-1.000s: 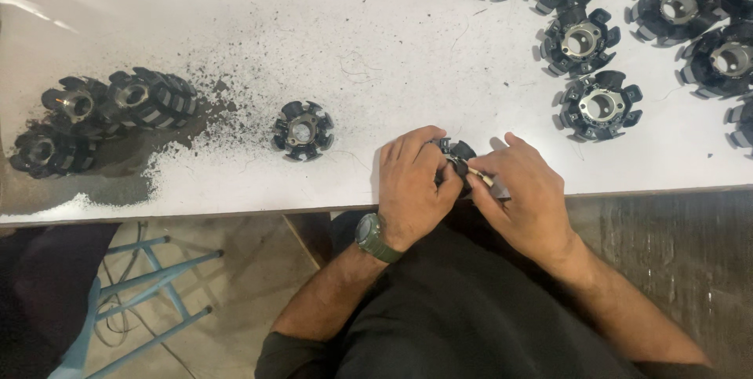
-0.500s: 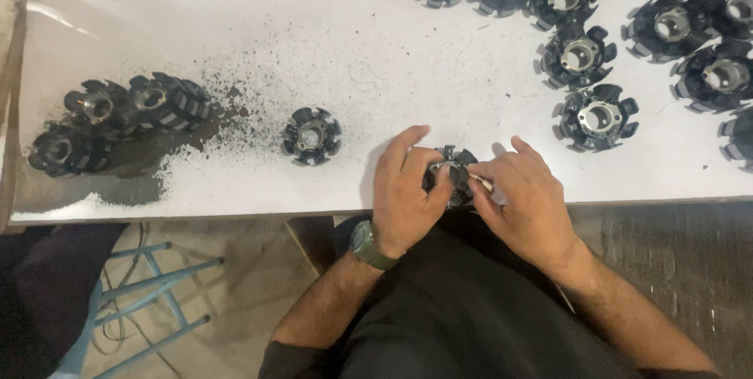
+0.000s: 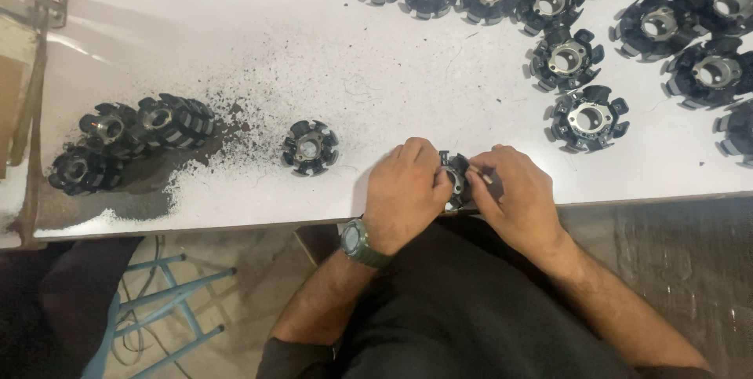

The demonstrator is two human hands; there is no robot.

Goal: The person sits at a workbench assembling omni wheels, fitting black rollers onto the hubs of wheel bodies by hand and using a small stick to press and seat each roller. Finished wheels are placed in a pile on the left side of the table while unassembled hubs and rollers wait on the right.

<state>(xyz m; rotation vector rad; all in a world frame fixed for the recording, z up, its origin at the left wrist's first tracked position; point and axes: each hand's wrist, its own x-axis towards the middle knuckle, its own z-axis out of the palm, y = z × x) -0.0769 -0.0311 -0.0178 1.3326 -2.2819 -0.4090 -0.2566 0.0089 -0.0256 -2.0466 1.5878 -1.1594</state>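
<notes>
My left hand, with a green watch on its wrist, and my right hand meet at the near edge of the white table. Between them they grip a black toothed stator core with a shiny metal centre, mostly hidden by the fingers. My right hand's fingers also pinch a thin light stick against the core. One loose core lies alone to the left of my left hand.
Several similar black cores fill the table's far right. Three more sit in a patch of dark dust at the left. A blue metal stool frame stands under the table's near edge.
The view has shifted slightly, so the table reads lower in frame. My hands have stayed together on the core, turning it a little at the table's edge.
</notes>
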